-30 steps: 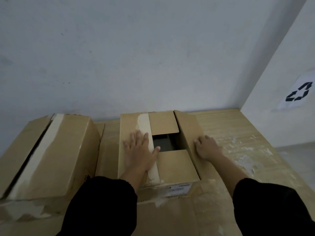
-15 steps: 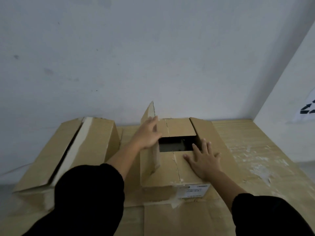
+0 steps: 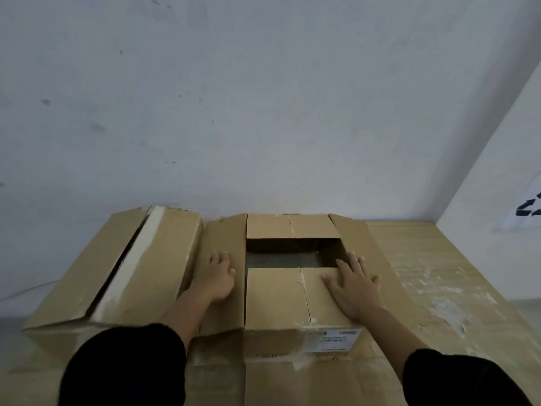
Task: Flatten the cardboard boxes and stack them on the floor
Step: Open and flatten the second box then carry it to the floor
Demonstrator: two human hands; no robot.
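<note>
A brown cardboard box (image 3: 275, 300) stands in the middle with its long flaps folded outward and a dark opening between its two short flaps. My left hand (image 3: 218, 276) lies flat on the opened left flap (image 3: 227, 244), fingers apart. My right hand (image 3: 352, 284) rests flat on the near short flap, fingertips at the edge of the opening. A second, larger box (image 3: 126, 268) with a pale tape strip stands to the left, its top seam partly split. Both hands hold nothing.
Flat cardboard sheets (image 3: 424, 282) with torn tape patches cover the floor to the right and under the boxes. A grey wall (image 3: 263, 112) rises right behind the boxes. A white side wall with a recycling symbol (image 3: 530, 210) stands at the right.
My left hand has pushed the left flap from upright down flat to the outside. My right hand stayed on the near short flap. The view moved closer.
</note>
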